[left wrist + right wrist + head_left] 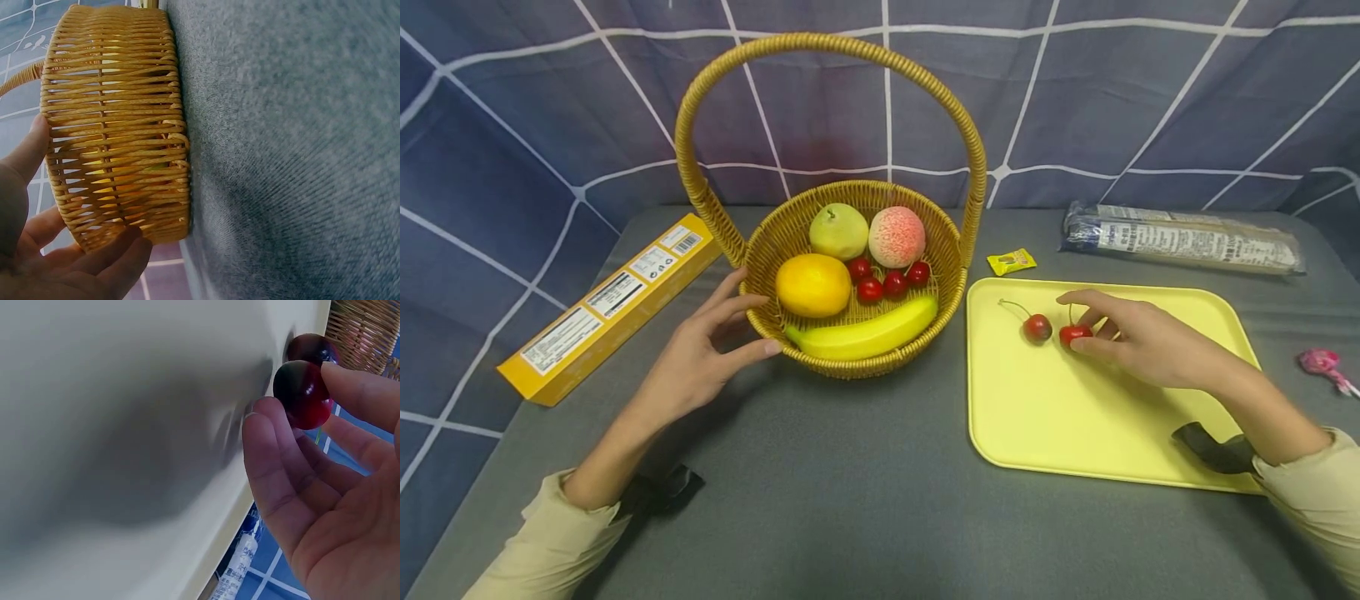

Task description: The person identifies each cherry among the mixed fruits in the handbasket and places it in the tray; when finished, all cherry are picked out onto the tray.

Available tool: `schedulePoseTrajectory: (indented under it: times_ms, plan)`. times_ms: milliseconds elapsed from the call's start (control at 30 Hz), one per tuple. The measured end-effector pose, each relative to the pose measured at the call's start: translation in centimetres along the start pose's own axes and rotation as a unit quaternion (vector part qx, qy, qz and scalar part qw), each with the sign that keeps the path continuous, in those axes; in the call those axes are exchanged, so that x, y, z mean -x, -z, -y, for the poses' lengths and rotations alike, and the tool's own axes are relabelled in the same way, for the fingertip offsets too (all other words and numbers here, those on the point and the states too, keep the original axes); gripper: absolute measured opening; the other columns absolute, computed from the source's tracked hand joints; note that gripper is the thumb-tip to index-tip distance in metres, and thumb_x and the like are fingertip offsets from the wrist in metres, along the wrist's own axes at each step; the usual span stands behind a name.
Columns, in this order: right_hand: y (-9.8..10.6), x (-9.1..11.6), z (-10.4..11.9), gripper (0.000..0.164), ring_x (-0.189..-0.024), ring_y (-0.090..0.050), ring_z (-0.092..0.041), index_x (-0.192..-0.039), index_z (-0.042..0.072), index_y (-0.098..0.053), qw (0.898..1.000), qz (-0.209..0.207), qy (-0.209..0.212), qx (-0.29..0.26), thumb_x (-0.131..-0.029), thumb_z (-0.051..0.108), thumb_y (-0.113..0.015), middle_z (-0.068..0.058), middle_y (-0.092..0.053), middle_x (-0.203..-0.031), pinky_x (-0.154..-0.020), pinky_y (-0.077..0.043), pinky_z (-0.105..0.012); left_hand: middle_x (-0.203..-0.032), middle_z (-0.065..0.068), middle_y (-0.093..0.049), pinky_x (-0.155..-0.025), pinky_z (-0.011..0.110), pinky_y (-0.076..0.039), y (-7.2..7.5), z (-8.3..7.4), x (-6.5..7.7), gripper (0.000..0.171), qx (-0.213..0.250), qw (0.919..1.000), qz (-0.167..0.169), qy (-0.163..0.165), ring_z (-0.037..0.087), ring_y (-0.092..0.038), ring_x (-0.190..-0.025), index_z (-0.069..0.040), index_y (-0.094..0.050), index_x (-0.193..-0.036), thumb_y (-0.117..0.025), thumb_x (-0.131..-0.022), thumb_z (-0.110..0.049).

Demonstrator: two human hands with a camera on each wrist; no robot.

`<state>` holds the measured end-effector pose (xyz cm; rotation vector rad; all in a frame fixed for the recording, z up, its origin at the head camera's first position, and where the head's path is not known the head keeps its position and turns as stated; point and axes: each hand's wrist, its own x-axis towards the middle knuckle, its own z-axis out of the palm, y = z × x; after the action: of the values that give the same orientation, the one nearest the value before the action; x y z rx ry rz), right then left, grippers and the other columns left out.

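My right hand [1131, 337] pinches a dark red cherry [303, 394] between thumb and fingers, low over the yellow tray [1045, 417]. Close to its left lies a second cherry [1037, 328] with a green stem. My left hand [696, 354] holds the left side of a wicker basket [850, 368], its thumb at the rim. In the left wrist view, fingers [125, 256] bend against the woven wall [119, 137]. Inside the basket are a green pear-like fruit [838, 232], a pink peach [897, 237], an orange-yellow fruit [813, 285], a banana [865, 332] and several cherries [895, 284].
A long orange box [617, 304] lies left of the basket, whose tall handle [831, 46] arches above it. Behind the tray are a small yellow packet [1011, 262] and a long clear-wrapped package [1183, 237]. A pink-wrapped lollipop [1321, 362] lies at the far right.
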<state>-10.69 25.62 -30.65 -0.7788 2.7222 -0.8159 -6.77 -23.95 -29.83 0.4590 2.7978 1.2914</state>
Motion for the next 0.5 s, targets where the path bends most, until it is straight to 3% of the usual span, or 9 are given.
schedulePoseTrajectory:
  times_ms: [500]
  plan:
    - [0.31, -0.33, 0.18, 0.042, -0.08, -0.063, -0.013, -0.132, 0.004, -0.056, 0.999, -0.002, 0.008, 0.039, -0.092, 0.008, -0.069, 0.0, -0.068, -0.096, -0.064, -0.052, -0.03, -0.163, 0.009, -0.015, -0.101, 0.058, -0.044, 0.01, -0.12, 0.0, 0.055, 0.003, 1.0, 0.0, -0.001, 0.043, -0.047, -0.129, -0.001, -0.053, -0.139, -0.074, -0.09, -0.014]
